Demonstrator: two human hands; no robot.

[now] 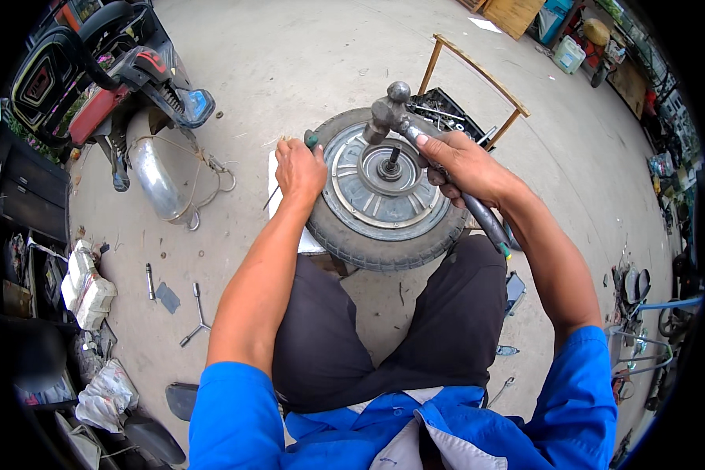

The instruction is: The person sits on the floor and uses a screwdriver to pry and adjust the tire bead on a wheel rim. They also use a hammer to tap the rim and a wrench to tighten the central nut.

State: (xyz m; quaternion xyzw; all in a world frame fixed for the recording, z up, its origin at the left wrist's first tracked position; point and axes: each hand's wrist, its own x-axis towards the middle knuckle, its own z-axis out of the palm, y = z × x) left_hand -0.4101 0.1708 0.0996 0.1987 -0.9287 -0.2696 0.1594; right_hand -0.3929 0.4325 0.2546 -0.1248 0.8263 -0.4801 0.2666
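A wheel (pixel 327 247) with a black tyre and a round metal hub lies flat in front of my knees. Its threaded axle (pixel 394 154) points up from the middle. My right hand (pixel 471 168) is wrapped round the handle of a ball-peen hammer (pixel 385 116), whose head hangs over the hub's upper part. At the tyre's left edge, my left hand (pixel 301 168) is closed on a screwdriver (pixel 312 141); its green handle end shows above the fist, and a thin dark shaft sticks out below. The palm side of that hand is hidden.
Beyond the wheel stand a black crate (pixel 447 106) of tools and a wooden frame (pixel 478 69). To the left are a scooter part with a silver fender (pixel 158 172), a Y-shaped socket wrench (pixel 199 317) and a socket tool (pixel 150 282). Clutter lines both sides.
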